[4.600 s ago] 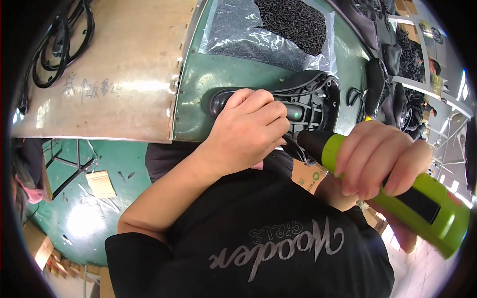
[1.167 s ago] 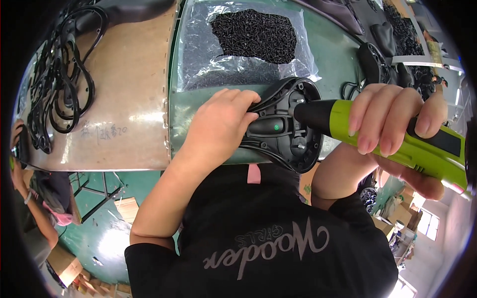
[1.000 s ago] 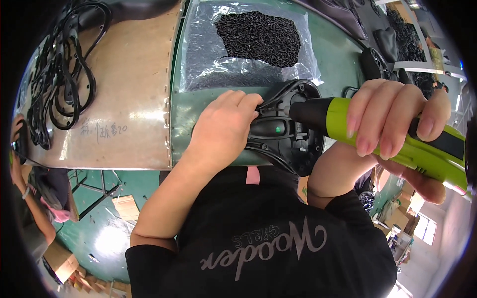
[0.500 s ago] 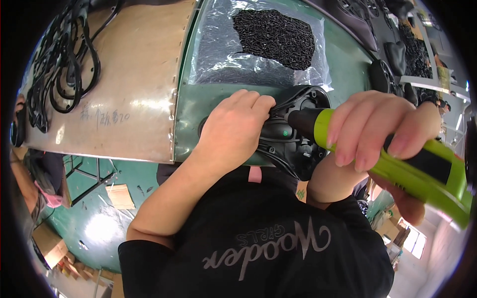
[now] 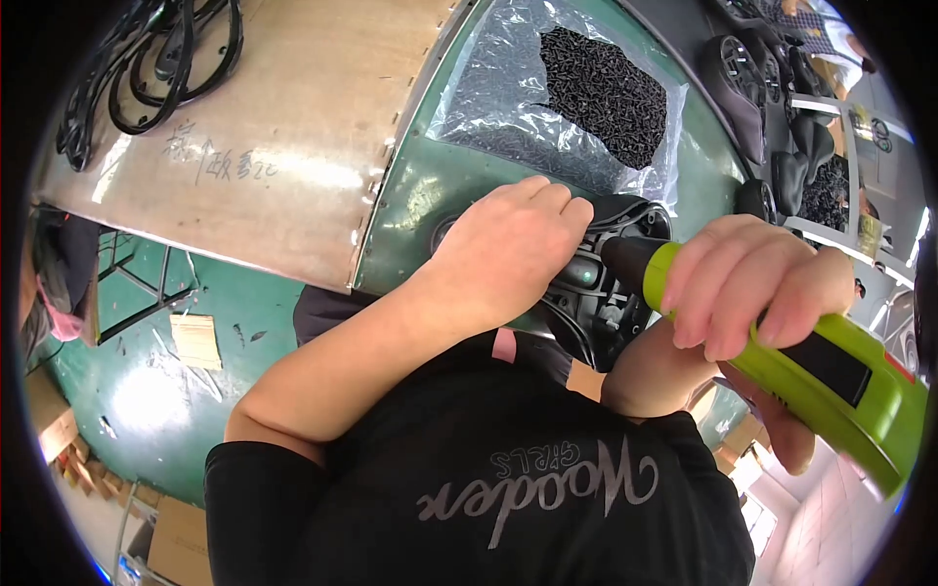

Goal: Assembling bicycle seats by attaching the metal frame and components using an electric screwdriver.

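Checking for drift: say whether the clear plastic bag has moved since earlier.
No: the clear plastic bag appears neither nearer to nor farther from the brown panel.

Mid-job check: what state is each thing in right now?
black saddle: underside up
green power screwdriver: gripped, nose over saddle; running or not, can't tell
left hand: fingers curled at saddle
right hand: closed around screwdriver
clear plastic: spread flat
small black pieces: loose heap
black strips: looped

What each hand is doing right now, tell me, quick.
Left hand: curled at the black part; its fingertips are hidden, so its grip cannot be told.
Right hand: closed, holding the green driver.
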Demonstrator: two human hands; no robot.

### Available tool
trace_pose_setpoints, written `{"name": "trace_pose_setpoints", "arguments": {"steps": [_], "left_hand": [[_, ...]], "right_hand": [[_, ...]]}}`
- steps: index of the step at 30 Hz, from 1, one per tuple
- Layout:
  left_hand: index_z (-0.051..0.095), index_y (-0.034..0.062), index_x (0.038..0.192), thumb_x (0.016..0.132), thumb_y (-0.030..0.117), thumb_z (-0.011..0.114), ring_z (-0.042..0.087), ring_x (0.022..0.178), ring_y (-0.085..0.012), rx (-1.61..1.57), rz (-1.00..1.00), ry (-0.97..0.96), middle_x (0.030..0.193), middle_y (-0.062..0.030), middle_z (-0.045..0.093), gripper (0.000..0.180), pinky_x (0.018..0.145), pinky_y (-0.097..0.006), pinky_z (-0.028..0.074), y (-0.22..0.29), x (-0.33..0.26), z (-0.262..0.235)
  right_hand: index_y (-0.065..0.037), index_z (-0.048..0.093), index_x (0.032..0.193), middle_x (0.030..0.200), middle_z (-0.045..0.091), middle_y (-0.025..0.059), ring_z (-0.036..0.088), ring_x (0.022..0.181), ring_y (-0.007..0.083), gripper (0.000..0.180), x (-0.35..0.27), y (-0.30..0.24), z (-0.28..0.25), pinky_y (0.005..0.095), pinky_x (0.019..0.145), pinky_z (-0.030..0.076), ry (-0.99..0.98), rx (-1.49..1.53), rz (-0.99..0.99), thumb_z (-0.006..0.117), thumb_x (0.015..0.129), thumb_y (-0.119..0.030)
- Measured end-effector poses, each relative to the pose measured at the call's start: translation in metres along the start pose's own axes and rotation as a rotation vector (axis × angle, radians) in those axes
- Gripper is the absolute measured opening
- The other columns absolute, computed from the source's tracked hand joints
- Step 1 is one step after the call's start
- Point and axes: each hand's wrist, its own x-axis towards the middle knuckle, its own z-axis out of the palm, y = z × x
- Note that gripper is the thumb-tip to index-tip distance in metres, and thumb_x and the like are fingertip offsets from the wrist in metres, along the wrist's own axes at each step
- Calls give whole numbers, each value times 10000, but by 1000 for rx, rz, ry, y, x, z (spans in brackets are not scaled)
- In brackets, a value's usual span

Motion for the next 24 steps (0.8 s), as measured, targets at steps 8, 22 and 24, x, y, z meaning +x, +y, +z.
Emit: {"name": "trace_pose_setpoints", "arguments": {"steps": [8,22,24], "left_hand": [[540,41,913,719,-11,588,540,834,-301,-27,-37,-11,800,-105,538,206,723,-392,461,0,1,1],[569,53,929,748,41,642,568,879,-281,-100,-39,-136,867,-98,583,197,748,-374,463,-4,17,-17],[581,42,909,760,66,651,582,816,-266,-226,-107,-348,809,-113,582,166,716,-368,462,-11,39,-27]], "right_hand": [[-33,480,1010,791,595,72,590,609,188,656,4,6,8,305,558,480,-52,42,-58,800,670,-494],[-68,503,1033,792,613,17,607,613,136,569,-49,-63,-12,287,577,501,39,-218,-229,758,729,-474],[-43,473,1047,767,581,38,583,607,165,636,-72,-48,-6,306,561,466,287,-239,-157,753,717,-509]]}}
